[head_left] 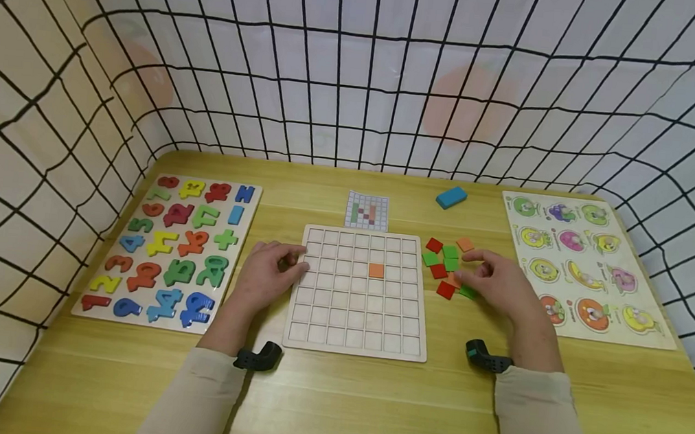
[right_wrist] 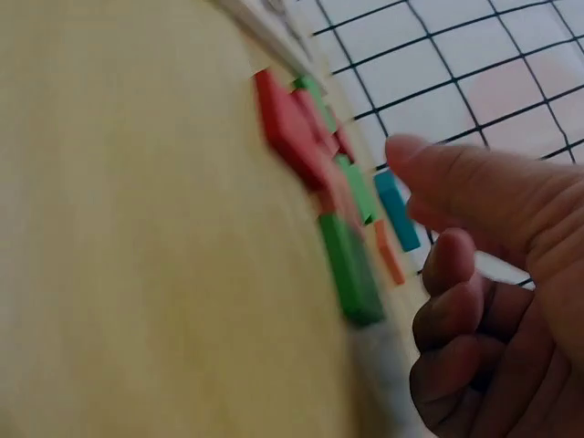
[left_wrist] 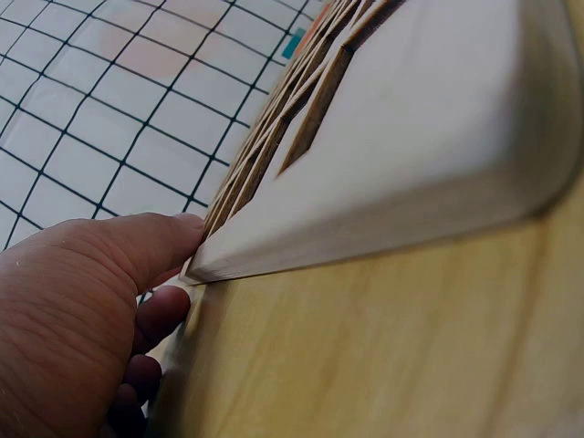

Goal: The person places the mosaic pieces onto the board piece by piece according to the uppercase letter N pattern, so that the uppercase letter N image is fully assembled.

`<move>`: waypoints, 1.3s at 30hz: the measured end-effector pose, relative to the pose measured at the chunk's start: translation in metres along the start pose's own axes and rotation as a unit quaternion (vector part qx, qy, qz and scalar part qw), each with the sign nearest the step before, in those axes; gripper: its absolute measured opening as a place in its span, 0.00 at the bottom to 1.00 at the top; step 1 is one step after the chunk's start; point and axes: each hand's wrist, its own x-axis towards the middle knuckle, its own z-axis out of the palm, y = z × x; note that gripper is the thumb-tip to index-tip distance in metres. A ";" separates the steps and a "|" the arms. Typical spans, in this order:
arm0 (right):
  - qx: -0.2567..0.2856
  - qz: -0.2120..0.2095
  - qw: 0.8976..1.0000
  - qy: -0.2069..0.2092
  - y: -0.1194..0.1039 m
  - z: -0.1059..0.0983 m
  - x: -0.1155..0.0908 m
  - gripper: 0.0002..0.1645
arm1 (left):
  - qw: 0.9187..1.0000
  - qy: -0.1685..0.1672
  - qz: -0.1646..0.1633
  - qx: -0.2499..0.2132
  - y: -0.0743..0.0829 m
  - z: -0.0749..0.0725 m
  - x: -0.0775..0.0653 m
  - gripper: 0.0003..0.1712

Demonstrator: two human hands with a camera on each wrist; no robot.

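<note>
A square wooden board (head_left: 345, 342) with a grid of recessed cells lies in the middle of the table, one orange tile (head_left: 376, 270) in a cell. My left hand (head_left: 268, 272) is at the board's left edge, thumb and forefinger tips touching it apart from each other; the left wrist view shows the thumb (left_wrist: 169, 237) against the rim. To the board's right lies a loose pile of small square tiles, among them a red tile (head_left: 446, 290), a green tile (head_left: 431, 259) and an orange tile (head_left: 465, 244). Over the pile's right side hovers my right hand (head_left: 499, 285), thumb and forefinger parted, no tile visible between them.
A small printed pattern card (head_left: 367, 212) lies behind the board, with a blue block (head_left: 451, 198) to its right. Puzzle boards flank the work: a number board (head_left: 167, 253) left, a fruit board (head_left: 588, 265) right. Black netting (head_left: 366, 101) rises behind the table.
</note>
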 end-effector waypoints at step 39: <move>-0.039 -0.025 0.999 -0.023 0.008 0.006 -0.003 0.27 | 1.000 0.008 -0.001 0.003 0.000 0.002 0.000 0.20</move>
